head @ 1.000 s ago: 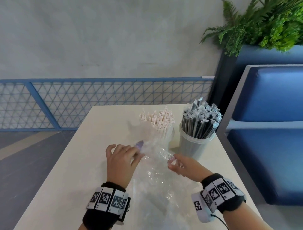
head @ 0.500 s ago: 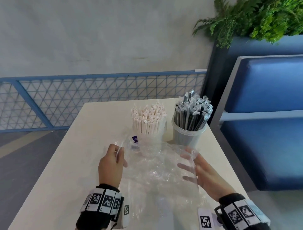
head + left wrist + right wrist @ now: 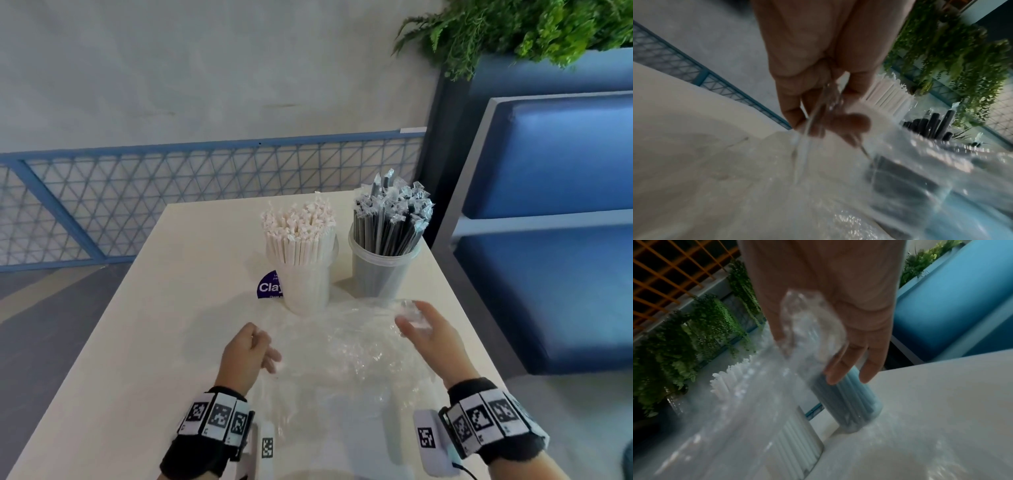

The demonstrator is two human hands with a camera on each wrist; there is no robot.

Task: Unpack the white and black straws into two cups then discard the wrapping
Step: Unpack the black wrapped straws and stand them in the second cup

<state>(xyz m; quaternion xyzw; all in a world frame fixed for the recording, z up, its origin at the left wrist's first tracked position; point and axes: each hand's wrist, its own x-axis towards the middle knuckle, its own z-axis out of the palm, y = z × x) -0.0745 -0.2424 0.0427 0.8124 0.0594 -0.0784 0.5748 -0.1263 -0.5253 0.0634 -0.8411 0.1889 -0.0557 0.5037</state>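
On table [image 3: 191, 274] — wrapping [image 3: 346, 346], left hand [image 3: 245, 356] pinching edge

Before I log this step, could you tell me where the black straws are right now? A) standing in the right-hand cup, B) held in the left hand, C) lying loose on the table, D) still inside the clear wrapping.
A: the black straws stand upright in the right-hand cup, beside the cup of white straws.

Purple label [image 3: 269, 286] behind white-straw cup – reads "Clay", rest hidden.
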